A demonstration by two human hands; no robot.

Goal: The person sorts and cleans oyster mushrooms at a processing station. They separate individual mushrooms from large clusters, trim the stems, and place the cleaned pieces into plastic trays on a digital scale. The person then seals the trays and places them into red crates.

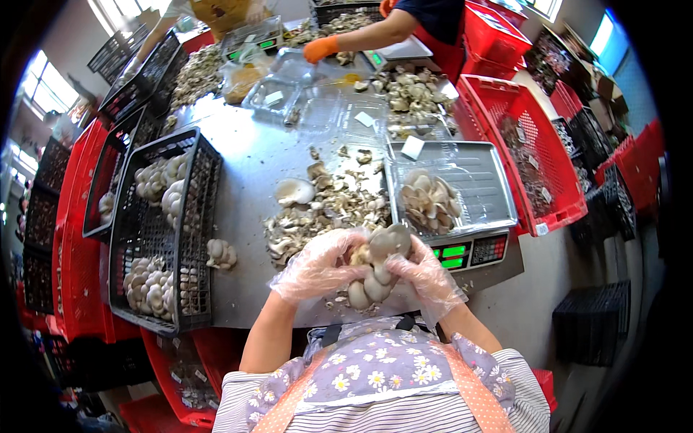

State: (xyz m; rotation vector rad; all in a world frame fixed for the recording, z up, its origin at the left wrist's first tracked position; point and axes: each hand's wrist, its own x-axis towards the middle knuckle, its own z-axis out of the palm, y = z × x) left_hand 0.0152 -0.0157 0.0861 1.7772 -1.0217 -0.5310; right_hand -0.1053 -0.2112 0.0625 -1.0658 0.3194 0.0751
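Between them, my two hands grip a cluster of grey oyster mushrooms [377, 283] above the near edge of the metal table. My left hand [323, 267], in a clear plastic glove, has its fingers around the cluster's stem side. The gloved right hand [429, 278] holds the caps from the other side. Just beyond lies a pile of mushroom trimmings [328, 206] with one large pale cap [294, 191]. To the right, a clear plastic tray [476, 177] holding a bunch of mushrooms [431, 202] rests on a digital scale [469, 252] with a lit green display.
At left stands a black crate [198, 216] of mushroom clusters, a loose cluster [221, 254] beside it. A red crate [570, 209] of packed trays is at right. Across the table, an orange-gloved hand [321, 49] of a co-worker reaches among clear containers [274, 97] and mushroom piles [411, 94].
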